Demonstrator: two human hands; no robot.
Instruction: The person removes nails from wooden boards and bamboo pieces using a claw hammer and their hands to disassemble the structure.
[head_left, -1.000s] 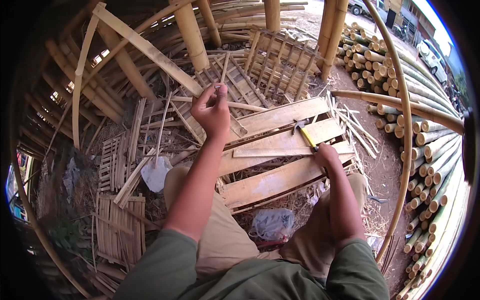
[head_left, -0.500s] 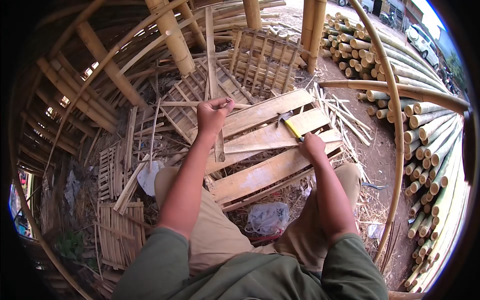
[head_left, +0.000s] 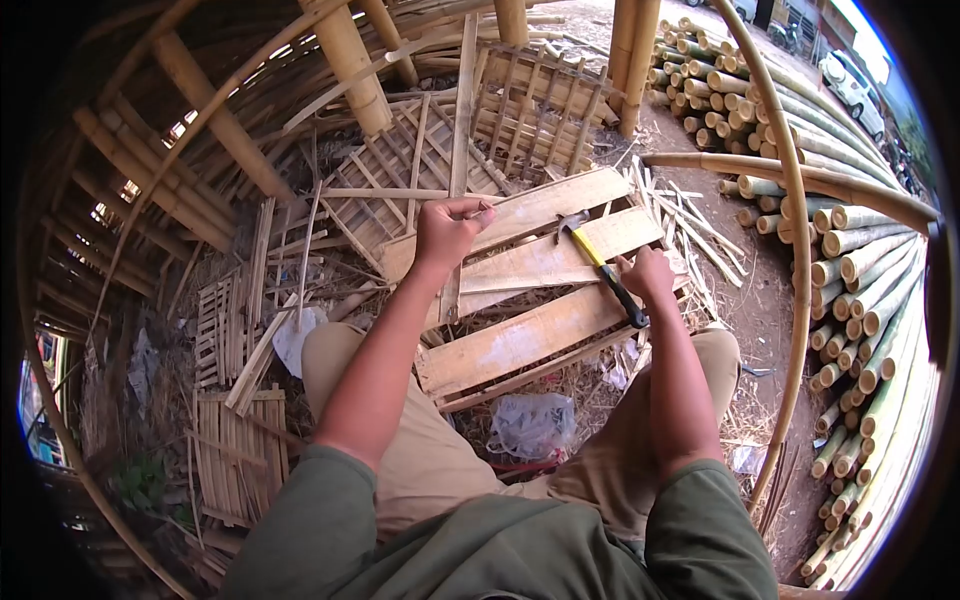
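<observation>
Hammer [head_left: 593, 250] at two o'clock on the slatted worktop [head_left: 540, 336]; right hand [head_left: 648, 276] beside its handle, grip unclear. Eleven o'clock: left hand [head_left: 448, 236] pinching a small, indistinct piece [head_left: 482, 207]. Five o'clock: plastic bag [head_left: 533, 425], contents indiscernible.

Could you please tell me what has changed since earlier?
The right hand let go of the yellow-and-black claw hammer, now lying across the flat wooden planks; the long wooden slat's far end swung right. The left hand stays raised, pinching.
</observation>
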